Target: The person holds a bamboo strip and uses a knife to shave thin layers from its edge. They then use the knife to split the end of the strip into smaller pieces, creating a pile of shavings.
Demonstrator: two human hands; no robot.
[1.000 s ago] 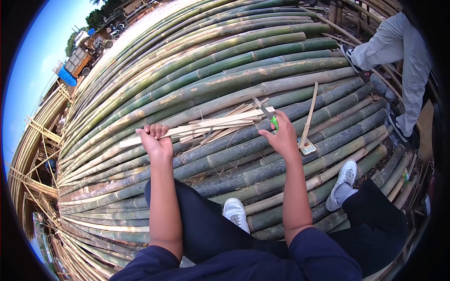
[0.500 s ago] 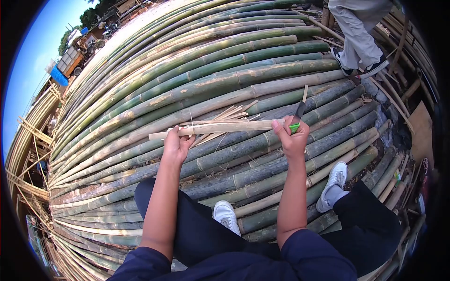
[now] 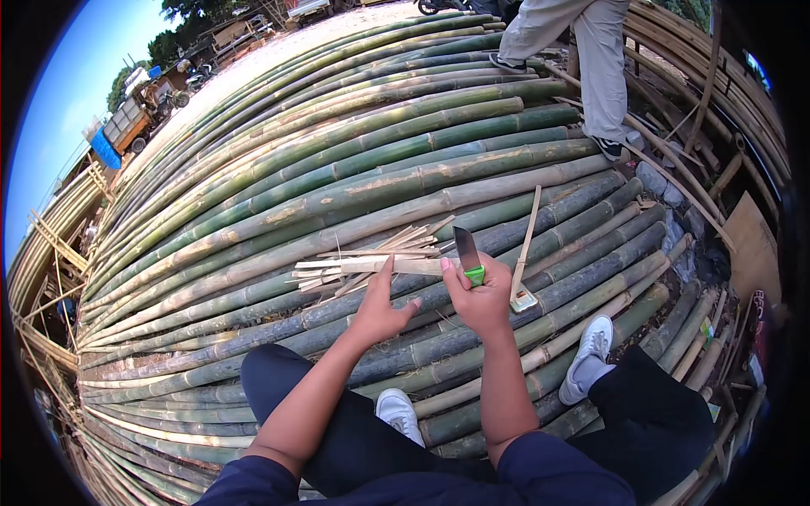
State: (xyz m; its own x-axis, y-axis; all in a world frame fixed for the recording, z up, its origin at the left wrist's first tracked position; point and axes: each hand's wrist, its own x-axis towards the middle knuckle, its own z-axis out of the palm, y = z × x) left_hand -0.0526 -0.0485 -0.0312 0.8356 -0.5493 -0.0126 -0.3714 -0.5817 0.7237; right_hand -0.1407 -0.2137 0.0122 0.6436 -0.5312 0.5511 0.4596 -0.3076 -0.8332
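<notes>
My left hand has its thumb and index finger apart, the index fingertip at the lower edge of a pale bamboo strip. Wrapped round the green handle of a knife is my right hand, with the blade pointing up. Its thumb is against the right end of the same strip. Just behind lies a small pile of split strips on the bamboo poles. To the right, a narrow strip reaches down to a small flat object.
Long green poles fan out under my shoes. A person in pale trousers stands on or beside the poles at the upper right. A brown board is at the right; a cart is far left.
Both hands and the strip have moved down and left relative to the poles, over the pile. My left hand has opened off the strip. The other person has shifted left.
</notes>
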